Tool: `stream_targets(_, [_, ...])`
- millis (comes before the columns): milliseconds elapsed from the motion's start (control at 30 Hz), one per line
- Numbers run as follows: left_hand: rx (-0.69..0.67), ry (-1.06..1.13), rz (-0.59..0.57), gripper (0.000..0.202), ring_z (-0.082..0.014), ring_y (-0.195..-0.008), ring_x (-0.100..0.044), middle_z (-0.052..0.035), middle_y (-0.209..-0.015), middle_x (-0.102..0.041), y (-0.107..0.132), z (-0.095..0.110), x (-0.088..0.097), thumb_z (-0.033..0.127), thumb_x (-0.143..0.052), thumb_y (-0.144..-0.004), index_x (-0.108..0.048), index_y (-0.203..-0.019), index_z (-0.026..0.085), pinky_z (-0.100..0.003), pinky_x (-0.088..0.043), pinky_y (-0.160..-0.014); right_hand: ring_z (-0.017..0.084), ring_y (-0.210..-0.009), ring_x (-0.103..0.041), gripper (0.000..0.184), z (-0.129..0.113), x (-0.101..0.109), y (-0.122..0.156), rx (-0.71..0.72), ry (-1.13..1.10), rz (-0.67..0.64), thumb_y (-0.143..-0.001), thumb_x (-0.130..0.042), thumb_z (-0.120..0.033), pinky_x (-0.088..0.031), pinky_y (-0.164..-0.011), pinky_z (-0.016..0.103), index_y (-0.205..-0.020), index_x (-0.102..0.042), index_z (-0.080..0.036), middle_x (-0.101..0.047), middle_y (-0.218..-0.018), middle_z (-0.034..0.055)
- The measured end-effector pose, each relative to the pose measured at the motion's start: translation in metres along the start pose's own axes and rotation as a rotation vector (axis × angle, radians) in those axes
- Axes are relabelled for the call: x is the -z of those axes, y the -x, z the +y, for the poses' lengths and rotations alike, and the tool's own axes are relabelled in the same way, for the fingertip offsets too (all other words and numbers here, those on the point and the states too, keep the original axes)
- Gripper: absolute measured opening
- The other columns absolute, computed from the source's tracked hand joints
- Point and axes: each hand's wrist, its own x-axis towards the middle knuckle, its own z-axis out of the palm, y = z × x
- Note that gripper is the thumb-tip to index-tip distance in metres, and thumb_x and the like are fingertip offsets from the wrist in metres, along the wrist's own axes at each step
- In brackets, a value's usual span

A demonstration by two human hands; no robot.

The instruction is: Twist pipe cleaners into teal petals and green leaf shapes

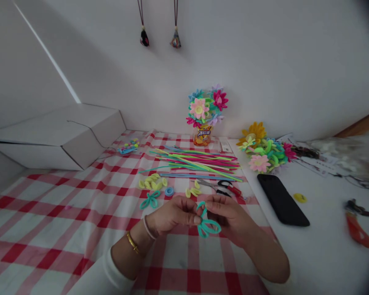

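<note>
Left hand (pixel 172 215) and right hand (pixel 229 213) both pinch a teal pipe cleaner (pixel 208 225) above the near tabletop (pixel 49 229). Several loops are bent; straight pipe cleaners (pixel 199 164) lie unused farther away.

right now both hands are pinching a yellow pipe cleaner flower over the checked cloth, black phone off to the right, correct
No: the head view shows the pipe cleaner flower is teal, not yellow. The left hand and right hand pinch it over the checked cloth, black phone to the right.
</note>
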Motion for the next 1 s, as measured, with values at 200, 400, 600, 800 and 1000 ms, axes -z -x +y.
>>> stream_targets(200, [-0.115,0.116,0.138,0.022,-0.0066,-0.052,-0.044,-0.0011,-0.059,-0.055,-0.005,-0.001,-0.001,0.028,-0.074,-0.065,-0.068,-0.075,0.01,-0.02,-0.029,-0.051,0.011,-0.063,-0.055,0.016,-0.008,0.009,-0.007,0.154,0.045,0.155,-0.074,-0.067,-0.031,-0.04,-0.058,0.025,-0.08,-0.065,-0.017,-0.064,-0.076,0.0017])
stream_targets(400, [-0.172,0.219,0.29,0.021,-0.0074,-0.053,-0.049,-0.0013,-0.059,-0.059,-0.01,-0.001,-0.002,0.027,-0.076,-0.061,-0.065,-0.068,0.011,-0.021,-0.032,-0.052,0.012,-0.067,-0.055,0.015,-0.005,0.006,-0.007,0.147,0.209,0.074,-0.069,-0.071,-0.026,-0.039,-0.062,0.025,-0.08,-0.065,-0.017,-0.064,-0.075,0.0007])
stream_targets(600, [-0.344,0.132,0.505,0.023,-0.0077,-0.049,-0.048,0.0015,-0.052,-0.06,-0.015,-0.004,-0.005,0.026,-0.079,-0.056,-0.06,-0.06,0.013,-0.022,-0.034,-0.05,0.011,-0.066,-0.053,0.014,-0.003,-0.001,-0.007,0.152,0.271,0.151,-0.068,-0.071,-0.024,-0.038,-0.062,0.024,-0.078,-0.065,-0.017,-0.064,-0.072,-0.0001])
stream_targets(800, [-0.385,0.077,0.541,0.022,-0.0069,-0.049,-0.048,0.0023,-0.052,-0.059,-0.015,-0.004,-0.005,0.027,-0.078,-0.057,-0.061,-0.059,0.013,-0.021,-0.035,-0.051,0.012,-0.07,-0.054,0.014,0.0,-0.001,-0.008,0.151,0.288,0.156,-0.073,-0.068,-0.028,-0.039,-0.063,0.025,-0.082,-0.065,-0.018,-0.064,-0.077,0.0013])
stream_targets(1000, [-0.328,0.057,0.444,0.022,-0.0061,-0.048,-0.047,0.0026,-0.053,-0.058,-0.015,-0.005,-0.005,0.023,-0.08,-0.053,-0.062,-0.061,0.012,-0.021,-0.036,-0.049,0.013,-0.08,-0.056,0.018,-0.002,-0.002,-0.009,0.241,0.236,0.101,-0.074,-0.067,-0.025,-0.042,-0.078,0.028,-0.092,-0.067,-0.022,-0.065,-0.086,0.0007])
